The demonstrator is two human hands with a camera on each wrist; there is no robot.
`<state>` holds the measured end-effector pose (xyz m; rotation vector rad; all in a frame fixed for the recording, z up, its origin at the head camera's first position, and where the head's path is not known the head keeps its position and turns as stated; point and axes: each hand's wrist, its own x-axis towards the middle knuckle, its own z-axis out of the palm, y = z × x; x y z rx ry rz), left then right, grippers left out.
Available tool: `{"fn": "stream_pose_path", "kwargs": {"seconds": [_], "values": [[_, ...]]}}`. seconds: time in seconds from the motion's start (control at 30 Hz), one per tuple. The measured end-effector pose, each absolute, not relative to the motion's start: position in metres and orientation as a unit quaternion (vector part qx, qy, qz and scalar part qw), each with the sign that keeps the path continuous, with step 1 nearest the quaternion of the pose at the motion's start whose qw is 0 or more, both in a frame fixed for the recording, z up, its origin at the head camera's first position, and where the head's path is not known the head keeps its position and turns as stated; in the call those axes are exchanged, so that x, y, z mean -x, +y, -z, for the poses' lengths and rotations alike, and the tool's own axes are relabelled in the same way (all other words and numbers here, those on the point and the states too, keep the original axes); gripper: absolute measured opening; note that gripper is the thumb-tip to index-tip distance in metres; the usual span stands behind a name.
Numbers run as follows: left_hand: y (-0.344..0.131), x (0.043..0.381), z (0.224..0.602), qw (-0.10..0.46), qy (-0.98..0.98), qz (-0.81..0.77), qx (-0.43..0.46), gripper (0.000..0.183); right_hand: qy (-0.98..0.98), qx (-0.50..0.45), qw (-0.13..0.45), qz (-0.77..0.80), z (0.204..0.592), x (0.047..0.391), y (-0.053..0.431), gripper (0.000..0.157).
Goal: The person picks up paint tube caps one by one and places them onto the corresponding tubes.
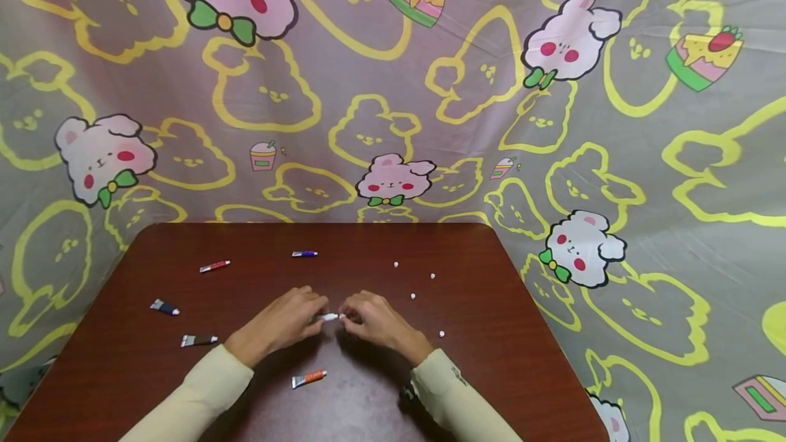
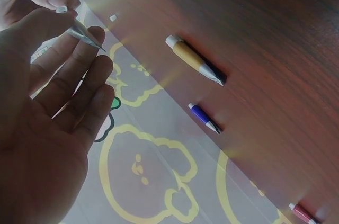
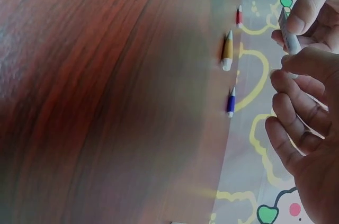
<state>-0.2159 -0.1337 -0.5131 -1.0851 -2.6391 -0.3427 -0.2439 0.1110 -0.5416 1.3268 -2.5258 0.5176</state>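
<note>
A small white paint tube (image 1: 329,317) is pinched between the thumb and fingers of my left hand (image 1: 284,321) over the middle of the table. At its right end, my right hand (image 1: 376,320) pinches a small white cap (image 2: 62,9) between thumb and index finger. In the right wrist view the tube (image 3: 290,39) slants between both hands, its cap end partly covered by right fingertips. Nearest the hands, an orange paint tube (image 1: 309,378) lies toward the front of the table.
Purple-blue (image 1: 304,254), red (image 1: 215,266), dark blue (image 1: 164,307) and dark brown or black (image 1: 199,340) tubes lie at the back and left. Several small white caps, one near the right forearm (image 1: 441,333), lie on the right of the brown table (image 1: 491,387). A patterned cloth (image 1: 393,74) hangs behind.
</note>
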Motion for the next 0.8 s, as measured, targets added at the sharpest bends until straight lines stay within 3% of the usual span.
{"fn": "stream_pose_path", "kwargs": {"seconds": [0.43, 0.8], "values": [[-0.1341, 0.2161, 0.5175, 0.166, -0.897, 0.114, 0.394, 0.021, -0.858, -0.461, 0.125, -0.187, 0.5427, 0.2430, 0.1082, 0.011], [-0.1308, 0.2155, 0.5170, 0.145, -0.907, 0.110, 0.379, 0.022, -0.862, -0.442, 0.107, -0.223, 0.5435, 0.2418, 0.1068, 0.013]]}}
